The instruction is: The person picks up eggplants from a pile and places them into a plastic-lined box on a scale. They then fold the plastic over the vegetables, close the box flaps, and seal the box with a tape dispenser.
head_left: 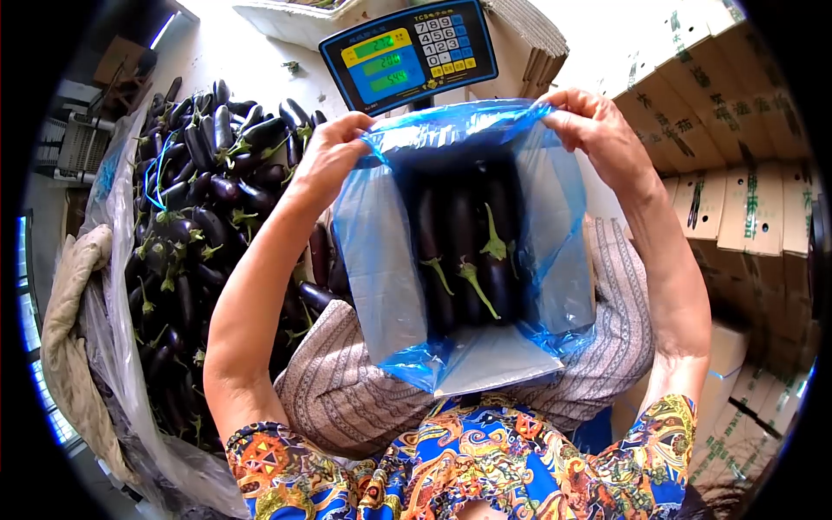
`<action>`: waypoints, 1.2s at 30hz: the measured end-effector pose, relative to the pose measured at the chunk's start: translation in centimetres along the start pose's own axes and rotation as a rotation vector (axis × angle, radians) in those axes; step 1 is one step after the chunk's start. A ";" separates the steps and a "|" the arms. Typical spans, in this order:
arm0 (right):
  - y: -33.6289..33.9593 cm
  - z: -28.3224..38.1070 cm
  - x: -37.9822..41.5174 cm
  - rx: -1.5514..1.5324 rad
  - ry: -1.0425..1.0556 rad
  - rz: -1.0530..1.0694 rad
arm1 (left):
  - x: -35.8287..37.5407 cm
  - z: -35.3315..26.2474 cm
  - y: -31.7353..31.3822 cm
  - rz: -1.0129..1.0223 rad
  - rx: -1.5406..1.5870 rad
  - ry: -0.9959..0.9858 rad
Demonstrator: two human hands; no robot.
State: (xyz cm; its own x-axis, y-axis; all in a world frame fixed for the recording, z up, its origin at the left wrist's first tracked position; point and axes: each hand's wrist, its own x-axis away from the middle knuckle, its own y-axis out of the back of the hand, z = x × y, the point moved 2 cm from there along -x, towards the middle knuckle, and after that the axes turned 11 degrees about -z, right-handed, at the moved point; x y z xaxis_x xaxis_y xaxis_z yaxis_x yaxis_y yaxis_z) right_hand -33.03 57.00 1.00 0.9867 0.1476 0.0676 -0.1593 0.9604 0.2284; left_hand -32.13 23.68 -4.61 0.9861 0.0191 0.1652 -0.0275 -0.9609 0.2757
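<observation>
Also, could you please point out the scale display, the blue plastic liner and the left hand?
Scale display (408, 59): head view, middle of its front panel.
Blue plastic liner (374, 251): head view, its left side.
Left hand (334, 149): head view, back of the hand.

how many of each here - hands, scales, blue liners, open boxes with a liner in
hands: 2, left hand and right hand
scale: 1
blue liner: 1
lined box: 1
total: 5
</observation>
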 end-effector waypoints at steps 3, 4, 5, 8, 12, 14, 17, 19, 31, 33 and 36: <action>-0.6 1.8 4.2 0.024 0.021 0.237 | 4.4 -3.5 0.6 0.078 -0.050 -0.056; -0.7 1.4 5.8 0.014 0.075 0.385 | 5.8 -3.6 0.9 0.190 -0.116 -0.120; -0.7 0.3 7.8 0.115 0.108 0.486 | 7.8 -3.6 0.7 0.296 -0.326 -0.308; -1.1 -4.3 14.4 0.666 0.225 0.629 | 15.8 -0.3 -1.3 0.784 -0.666 -0.501; -0.9 -3.8 20.0 0.761 -0.051 0.734 | 19.7 -2.3 -1.5 0.891 -0.676 -0.388; -0.3 -2.6 20.7 0.720 0.020 0.556 | 17.3 -2.6 -0.2 0.505 -0.680 -0.418; 0.7 -2.1 20.4 0.649 0.229 0.038 | 15.5 -3.2 0.8 0.076 -0.815 -0.417; 1.3 -3.3 19.0 0.806 0.390 -0.193 | 14.6 0.1 1.0 0.110 -0.857 -0.227; -3.7 1.1 20.4 -0.087 0.067 0.344 | 21.7 -6.9 -6.6 0.442 -0.370 -0.323; -1.5 2.5 20.9 0.005 -0.113 0.152 | 21.8 -6.9 -5.4 0.197 -0.265 -0.254; 1.8 -4.9 23.0 0.093 -0.374 0.024 | 21.9 -1.4 -1.8 -0.035 -0.161 0.105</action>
State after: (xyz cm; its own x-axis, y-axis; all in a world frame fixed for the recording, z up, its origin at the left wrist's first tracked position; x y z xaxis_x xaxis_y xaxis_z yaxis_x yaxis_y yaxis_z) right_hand -10.46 63.31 -1.74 0.9058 0.0570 0.4199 -0.2013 0.9299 0.3079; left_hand -10.74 26.23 -0.16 0.9645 0.0885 0.2486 -0.0280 -0.9026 0.4296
